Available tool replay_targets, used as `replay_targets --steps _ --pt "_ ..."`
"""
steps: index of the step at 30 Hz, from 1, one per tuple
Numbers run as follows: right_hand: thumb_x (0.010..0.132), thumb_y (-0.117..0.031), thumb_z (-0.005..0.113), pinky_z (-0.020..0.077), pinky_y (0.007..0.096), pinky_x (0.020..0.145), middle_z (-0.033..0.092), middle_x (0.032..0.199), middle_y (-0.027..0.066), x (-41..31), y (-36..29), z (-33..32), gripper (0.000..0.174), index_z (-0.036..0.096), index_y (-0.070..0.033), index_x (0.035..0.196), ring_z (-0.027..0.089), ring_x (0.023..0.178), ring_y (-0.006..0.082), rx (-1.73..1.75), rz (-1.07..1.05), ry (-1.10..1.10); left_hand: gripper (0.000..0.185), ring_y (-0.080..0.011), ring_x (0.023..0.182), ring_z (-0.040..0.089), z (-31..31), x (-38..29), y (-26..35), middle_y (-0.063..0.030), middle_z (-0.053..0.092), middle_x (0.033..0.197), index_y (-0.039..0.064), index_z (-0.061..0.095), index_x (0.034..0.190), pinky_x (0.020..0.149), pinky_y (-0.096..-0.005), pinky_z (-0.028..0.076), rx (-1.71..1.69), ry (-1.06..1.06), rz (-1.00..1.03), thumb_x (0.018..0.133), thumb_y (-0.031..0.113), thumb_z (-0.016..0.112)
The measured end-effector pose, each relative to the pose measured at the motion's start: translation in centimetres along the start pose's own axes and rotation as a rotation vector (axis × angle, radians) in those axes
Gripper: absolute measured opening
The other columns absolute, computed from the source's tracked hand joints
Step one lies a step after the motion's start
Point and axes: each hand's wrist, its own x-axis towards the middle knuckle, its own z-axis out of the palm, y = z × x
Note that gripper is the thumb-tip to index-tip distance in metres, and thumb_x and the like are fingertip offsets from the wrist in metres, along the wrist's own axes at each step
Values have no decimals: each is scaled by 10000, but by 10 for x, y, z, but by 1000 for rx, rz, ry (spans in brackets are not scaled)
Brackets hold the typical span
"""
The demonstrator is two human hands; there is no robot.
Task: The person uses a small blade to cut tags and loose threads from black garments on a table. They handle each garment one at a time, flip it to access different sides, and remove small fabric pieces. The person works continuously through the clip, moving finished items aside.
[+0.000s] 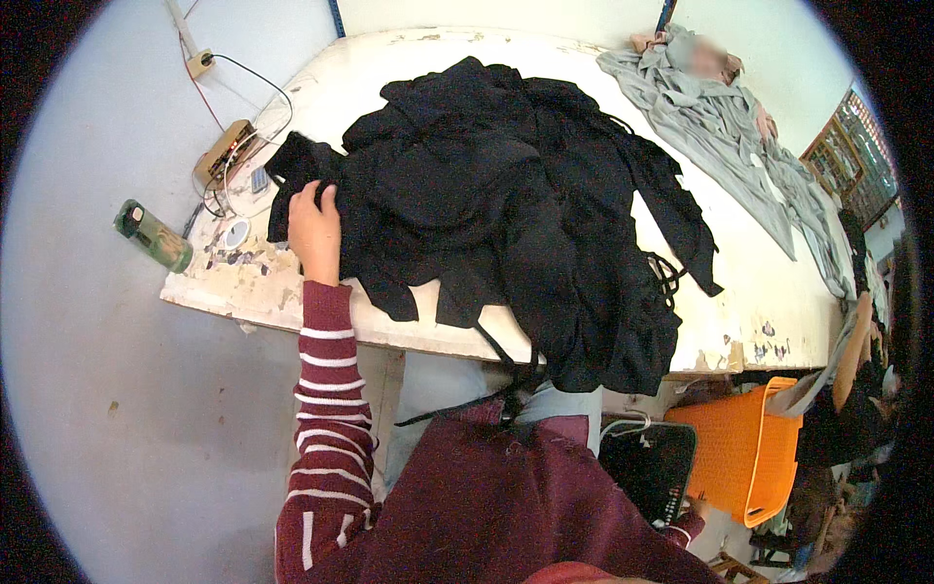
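Observation:
A large heap of black garments (467,175) lies on the white table, and part of it hangs over the front edge with thin black ties. My left hand (315,226) touches the black cloth at the heap's left end, thumb and forefinger apart; whether the cloth is gripped is unclear. Low on the right, beside a black plastic basket (649,467), my right hand (698,509) is partly visible; what its fingers do cannot be made out.
Grey cloth (700,124) is piled along the table's far right side. A power box (226,153) with cables, a tape roll (236,233) and a green bottle (155,237) are at left. An orange basket (730,452) stands right, near another person's arm (852,358).

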Motion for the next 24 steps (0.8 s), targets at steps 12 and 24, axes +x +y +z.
replay_targets --steps 12,24 --pt "753 -64 728 474 248 811 608 1189 101 -331 -522 -59 590 499 -38 1296 567 1058 152 657 -1470 -272 391 -157 929 604 -24 0 220 -146 663 1027 -69 609 1107 847 -283 459 -1119 -293 153 893 258 624" --pt "844 -241 593 446 279 683 616 795 38 -426 -802 -116 287 632 6 984 536 729 105 906 -1880 149 723 -331 1145 418 -17 15 205 -144 411 1194 173 395 1304 972 -448 328 -349 454 642 658 -54 628"
